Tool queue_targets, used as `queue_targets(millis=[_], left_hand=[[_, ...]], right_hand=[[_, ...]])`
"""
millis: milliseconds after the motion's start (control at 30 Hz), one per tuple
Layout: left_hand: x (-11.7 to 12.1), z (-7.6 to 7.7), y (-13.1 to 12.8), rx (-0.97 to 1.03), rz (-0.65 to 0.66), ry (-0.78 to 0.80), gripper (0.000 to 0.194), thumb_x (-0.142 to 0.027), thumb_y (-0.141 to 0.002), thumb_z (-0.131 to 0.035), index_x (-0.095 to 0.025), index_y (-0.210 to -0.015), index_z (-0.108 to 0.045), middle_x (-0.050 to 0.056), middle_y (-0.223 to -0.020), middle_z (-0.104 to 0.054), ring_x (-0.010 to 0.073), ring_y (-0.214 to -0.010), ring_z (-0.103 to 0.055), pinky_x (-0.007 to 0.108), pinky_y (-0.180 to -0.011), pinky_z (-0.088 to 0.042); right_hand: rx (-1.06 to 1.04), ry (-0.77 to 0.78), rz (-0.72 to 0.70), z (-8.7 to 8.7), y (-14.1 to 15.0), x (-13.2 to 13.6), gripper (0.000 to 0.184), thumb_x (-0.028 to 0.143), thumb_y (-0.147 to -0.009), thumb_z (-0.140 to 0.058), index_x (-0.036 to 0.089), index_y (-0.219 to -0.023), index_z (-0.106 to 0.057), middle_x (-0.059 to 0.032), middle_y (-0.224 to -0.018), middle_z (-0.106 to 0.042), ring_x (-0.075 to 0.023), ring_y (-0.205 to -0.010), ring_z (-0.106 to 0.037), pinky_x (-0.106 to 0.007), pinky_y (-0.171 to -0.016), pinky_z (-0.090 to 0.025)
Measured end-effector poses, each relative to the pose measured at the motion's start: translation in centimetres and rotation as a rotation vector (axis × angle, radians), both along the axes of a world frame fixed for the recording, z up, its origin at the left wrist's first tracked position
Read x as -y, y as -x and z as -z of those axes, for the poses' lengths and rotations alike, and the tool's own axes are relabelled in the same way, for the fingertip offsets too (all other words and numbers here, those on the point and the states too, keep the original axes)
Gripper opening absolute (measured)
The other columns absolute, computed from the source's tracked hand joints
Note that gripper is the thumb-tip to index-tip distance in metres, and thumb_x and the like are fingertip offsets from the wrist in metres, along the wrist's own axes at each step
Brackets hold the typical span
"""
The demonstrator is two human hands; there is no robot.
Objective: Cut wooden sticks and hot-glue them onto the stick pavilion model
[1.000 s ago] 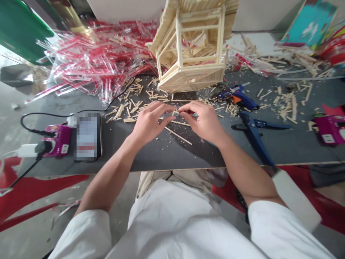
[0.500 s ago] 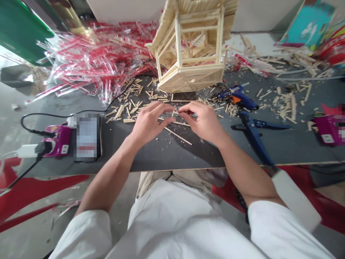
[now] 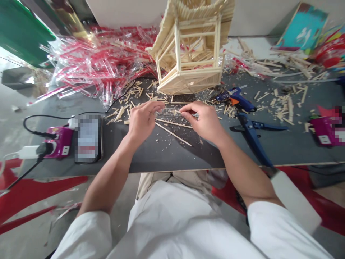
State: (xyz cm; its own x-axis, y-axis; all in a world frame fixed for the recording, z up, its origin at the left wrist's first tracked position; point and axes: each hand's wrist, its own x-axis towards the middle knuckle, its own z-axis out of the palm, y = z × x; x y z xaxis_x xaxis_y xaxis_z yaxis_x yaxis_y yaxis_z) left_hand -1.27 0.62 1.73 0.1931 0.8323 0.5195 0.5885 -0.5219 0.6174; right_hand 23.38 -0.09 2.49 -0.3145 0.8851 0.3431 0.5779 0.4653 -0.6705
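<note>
My right hand [image 3: 204, 119] pinches a short piece of wooden stick [image 3: 177, 112] between thumb and fingertips, above a clear ruler [image 3: 167, 112]. At the ruler's left end is my left hand [image 3: 142, 120], fingers stretched forward and holding nothing that I can see; its thumb is mostly hidden. Two long thin sticks lie just in front of the hands, one of them a slanting stick [image 3: 174, 134]. Behind stands a wooden stick model of a pavilion [image 3: 199, 77] with a ridged roof, its top cut off by the view.
A blue glue gun [image 3: 238, 99] and a blue-handled cutter [image 3: 253, 138] lie on the right. Red and clear plastic wrappers [image 3: 99, 61] are heaped at back left. On the left are a phone [image 3: 87, 138] and purple power block [image 3: 59, 142]. Stick offcuts [image 3: 288, 108] litter the grey table [image 3: 167, 158].
My left hand has drawn back left from the right hand's fingertips, uncovering more of the ruler. The right hand stays almost in place with the short stick piece. The view shifts slightly.
</note>
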Motion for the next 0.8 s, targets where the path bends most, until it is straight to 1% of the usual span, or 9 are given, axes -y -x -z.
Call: queue_targets(millis=[100, 267, 333, 433, 533, 633, 700, 733, 800], left_hand=[[0.05, 0.06, -0.05, 0.037, -0.027, 0.044, 0.026, -0.016, -0.101, -0.060, -0.022, -0.106, -0.085, 0.000, -0.096, -0.085, 0.0124, -0.076, -0.078, 0.024, -0.079, -0.062], [0.27, 0.08, -0.29, 0.094, -0.155, 0.090, 0.002, -0.026, -0.087, -0.084, -0.027, -0.088, -0.085, -0.004, -0.079, -0.083, 0.0113, -0.065, -0.074, 0.023, -0.068, -0.059], [0.25, 0.27, -0.34, 0.120, -0.196, 0.111, 0.007, -0.031, -0.084, -0.089, -0.026, -0.085, -0.084, -0.004, -0.072, -0.080, 0.0110, -0.062, -0.073, 0.022, -0.064, -0.057], [0.06, 0.60, -0.32, 0.165, -0.192, 0.154, 0.008, -0.031, -0.089, -0.082, -0.024, -0.086, -0.082, -0.003, -0.070, -0.079, 0.0123, -0.064, -0.076, 0.022, -0.061, -0.058], [-0.13, 0.79, -0.31, 0.193, -0.094, 0.208, 0.015, -0.020, -0.096, -0.066, -0.021, -0.092, -0.080, -0.001, -0.077, -0.080, 0.0135, -0.069, -0.079, 0.021, -0.063, -0.061], [-0.18, 0.83, -0.43, 0.238, -0.018, 0.199, 0.028, -0.012, -0.096, -0.052, -0.019, -0.094, -0.079, 0.002, -0.098, -0.084, 0.0126, -0.079, -0.081, 0.022, -0.071, -0.065], [-0.18, 0.85, -0.51, 0.263, -0.057, 0.173, 0.026, -0.012, -0.094, -0.054, -0.020, -0.095, -0.079, 0.002, -0.107, -0.084, 0.0120, -0.081, -0.081, 0.022, -0.073, -0.065], [-0.18, 0.85, -0.53, 0.264, -0.081, 0.166, 0.021, -0.014, -0.093, -0.059, -0.020, -0.098, -0.079, 0.002, -0.106, -0.084, 0.0121, -0.081, -0.080, 0.022, -0.073, -0.064], [-0.16, 0.80, -0.52, 0.221, -0.105, 0.147, 0.014, -0.021, -0.091, -0.073, -0.022, -0.104, -0.078, 0.000, -0.096, -0.084, 0.0122, -0.076, -0.079, 0.023, -0.075, -0.063]], right_hand=[[0.000, -0.009, -0.002, 0.03, -0.03, -0.03, 0.012, 0.026, -0.102, -0.067, 0.021, -0.100, -0.078, -0.0064, -0.098, -0.079, -0.0226, -0.089, -0.070, -0.038, -0.083, -0.051], [-0.006, -0.005, -0.003, -0.02, -0.01, 0.08, 0.010, 0.023, -0.101, -0.068, 0.021, -0.100, -0.078, -0.0066, -0.097, -0.079, -0.0223, -0.087, -0.071, -0.038, -0.082, -0.052], [-0.007, -0.004, -0.004, -0.04, 0.00, 0.10, 0.010, 0.023, -0.101, -0.067, 0.021, -0.100, -0.077, -0.0063, -0.097, -0.079, -0.0222, -0.087, -0.071, -0.037, -0.082, -0.052], [-0.005, -0.002, -0.002, -0.01, 0.00, 0.02, 0.011, 0.024, -0.101, -0.067, 0.022, -0.099, -0.077, -0.0059, -0.096, -0.079, -0.0223, -0.088, -0.071, -0.038, -0.083, -0.053], [-0.007, -0.002, -0.005, 0.05, -0.03, -0.09, 0.011, 0.025, -0.101, -0.067, 0.022, -0.100, -0.077, -0.0060, -0.096, -0.079, -0.0223, -0.087, -0.071, -0.038, -0.084, -0.053], [-0.018, -0.007, -0.005, 0.05, -0.05, -0.15, 0.012, 0.026, -0.101, -0.068, 0.021, -0.100, -0.078, -0.0063, -0.096, -0.079, -0.0225, -0.088, -0.071, -0.037, -0.086, -0.053], [-0.030, -0.018, -0.011, 0.06, -0.07, -0.17, 0.012, 0.027, -0.102, -0.069, 0.022, -0.100, -0.078, -0.0063, -0.097, -0.080, -0.0229, -0.090, -0.072, -0.037, -0.087, -0.053], [-0.037, -0.024, -0.018, 0.08, -0.08, -0.19, 0.012, 0.028, -0.102, -0.069, 0.022, -0.100, -0.078, -0.0062, -0.098, -0.080, -0.0230, -0.091, -0.072, -0.038, -0.087, -0.053], [-0.051, -0.030, -0.031, 0.18, -0.10, -0.25, 0.012, 0.029, -0.102, -0.069, 0.022, -0.100, -0.078, -0.0058, -0.099, -0.081, -0.0230, -0.092, -0.072, -0.038, -0.088, -0.053]])
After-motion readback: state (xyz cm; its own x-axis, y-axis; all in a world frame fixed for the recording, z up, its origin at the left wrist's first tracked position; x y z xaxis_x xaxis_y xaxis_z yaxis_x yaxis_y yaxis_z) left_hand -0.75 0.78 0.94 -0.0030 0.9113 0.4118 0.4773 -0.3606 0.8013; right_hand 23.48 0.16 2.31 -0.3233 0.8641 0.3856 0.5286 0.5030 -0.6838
